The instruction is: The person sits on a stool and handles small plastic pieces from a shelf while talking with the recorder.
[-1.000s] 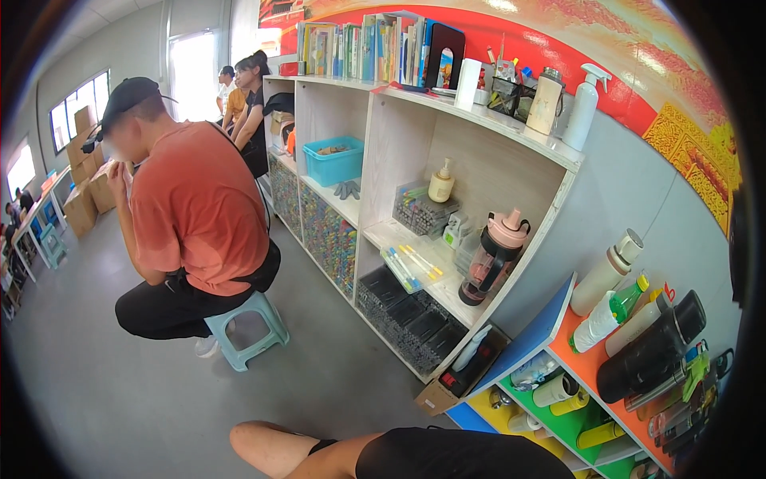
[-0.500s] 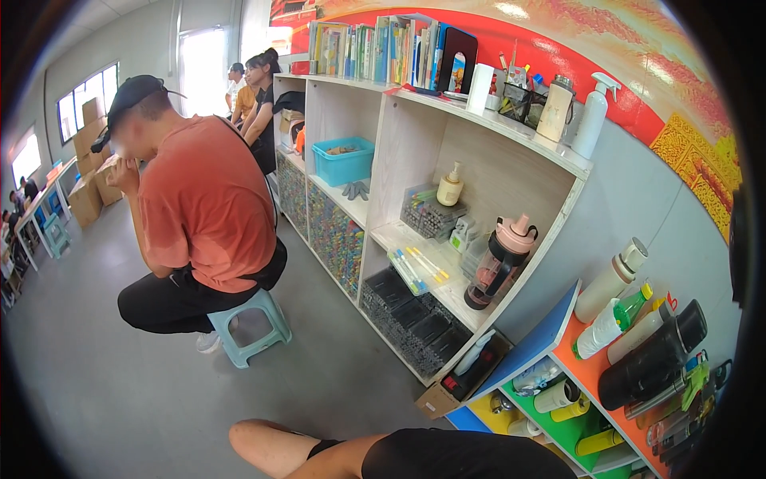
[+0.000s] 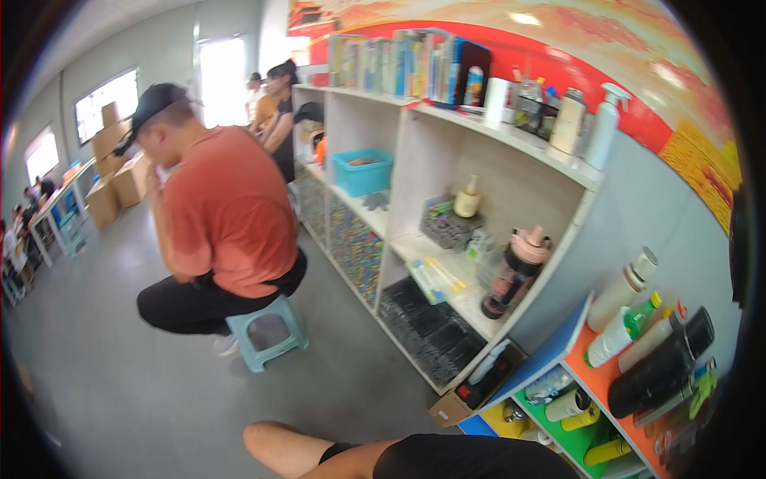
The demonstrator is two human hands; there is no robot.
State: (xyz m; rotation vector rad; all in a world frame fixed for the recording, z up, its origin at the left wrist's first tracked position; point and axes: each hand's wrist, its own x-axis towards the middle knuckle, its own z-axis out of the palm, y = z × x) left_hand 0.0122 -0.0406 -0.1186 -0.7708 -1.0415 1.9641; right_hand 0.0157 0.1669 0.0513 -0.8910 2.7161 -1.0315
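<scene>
Neither of my hands shows; both lie outside the picture. At the lower edge I see a bare knee (image 3: 279,447) and black cloth (image 3: 471,457) of my own clothing. A second stretch of bare skin meets the cloth, and I cannot make out what it leads to. Nearest to me on the right is a low colored rack (image 3: 570,351) with several bottles, among them a black flask (image 3: 650,379) and a green-capped bottle (image 3: 610,339).
A person in a red shirt (image 3: 231,211) sits on a pale blue stool (image 3: 267,331) at left. White shelving (image 3: 407,172) holds books (image 3: 391,64), a blue bin (image 3: 363,169), a pink-lidded bottle (image 3: 517,271) and many pens. Cardboard boxes (image 3: 120,184) and other people are farther back.
The whole scene has slid a little right and down, and the picture is blurrier. The seated person stays on the stool. My hands appear in neither frame.
</scene>
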